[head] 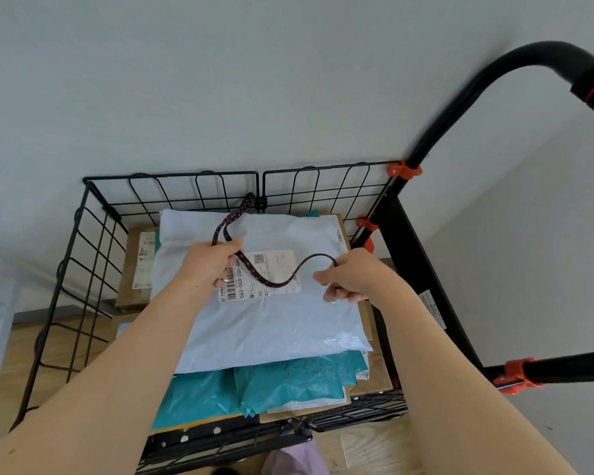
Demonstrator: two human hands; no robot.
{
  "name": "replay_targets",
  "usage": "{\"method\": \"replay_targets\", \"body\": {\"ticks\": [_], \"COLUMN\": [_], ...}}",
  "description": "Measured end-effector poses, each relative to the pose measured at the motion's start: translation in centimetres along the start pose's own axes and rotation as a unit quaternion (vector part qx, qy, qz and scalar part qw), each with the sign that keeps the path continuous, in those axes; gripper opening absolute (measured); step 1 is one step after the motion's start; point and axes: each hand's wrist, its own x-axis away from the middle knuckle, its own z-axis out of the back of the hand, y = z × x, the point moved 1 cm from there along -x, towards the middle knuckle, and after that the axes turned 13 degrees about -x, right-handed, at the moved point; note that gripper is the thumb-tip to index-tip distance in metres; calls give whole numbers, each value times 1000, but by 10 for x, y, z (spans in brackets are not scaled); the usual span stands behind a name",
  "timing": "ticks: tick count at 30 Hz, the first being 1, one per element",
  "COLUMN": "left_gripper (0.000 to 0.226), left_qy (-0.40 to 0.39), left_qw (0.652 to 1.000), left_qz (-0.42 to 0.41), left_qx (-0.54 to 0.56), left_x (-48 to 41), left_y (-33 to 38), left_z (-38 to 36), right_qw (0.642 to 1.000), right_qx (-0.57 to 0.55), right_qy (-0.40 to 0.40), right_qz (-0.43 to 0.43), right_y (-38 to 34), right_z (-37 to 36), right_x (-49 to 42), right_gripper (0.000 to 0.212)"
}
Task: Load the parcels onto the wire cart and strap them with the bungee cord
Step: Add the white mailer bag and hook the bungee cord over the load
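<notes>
Gripping bungee cord (277, 285) near its loop on far wall of the wire cart (172, 175) with left hand (208, 265), pinching slack end with right hand (352, 277); probably needs pulling nearward over parcels (271, 330).

walls (220, 80): plain pale grey | floor (374, 447): light wood planks | light: soft, even
</notes>
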Motion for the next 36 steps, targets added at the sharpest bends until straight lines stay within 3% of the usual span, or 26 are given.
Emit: {"method": "replay_targets", "body": {"ticks": [2,4,8,10,12,15,17,19,21,25,32,36], "left_gripper": [29,33,30,27,28,30,33,34,35,39,43,43], "left_qy": [2,13,71,76,61,32,10,-15,-19,7,-1,-5], "left_qw": [1000,1000,995,993,994,997,998,997,997,999,993,994], "left_qz": [-13,-24,-63,-79,-77,-48,-38,-32,-27,-28,-110,-100], "left_qx": [-12,-12,-38,-44,-55,-47,-54,-63,-66,-30,-36,-41], "left_x": [1,3,13,16,16,17,20,24,27,38,62,76], "left_y": [0,-1,-6,-11,-16,-20,-24,-32,-43,-53,-39,-39], "left_z": [-1,2,6,6,5,4,6,8,11,16,13,15], "right_qw": [989,968,923,926,944,978,993,991,977,959,949,957], "right_qx": [-129,-237,-380,-364,-323,-207,-118,-109,-158,-78,-89,-9], "right_qy": [-68,-78,48,84,57,-6,15,73,145,263,280,267], "right_qz": [-1,-2,27,48,46,10,-3,-14,-14,75,114,114], "right_y": [-8,-12,-18,-21,-25,-30,-30,-25,-17,3,14,23], "right_z": [-7,-12,-12,-13,-19,-30,-35,-34,-29,-17,-13,2], "right_x": [8,9,6,6,9,15,12,7,6,14,29,50], "right_gripper": [15,15,21,18,16,29,42,42,26,29,13,3]}}
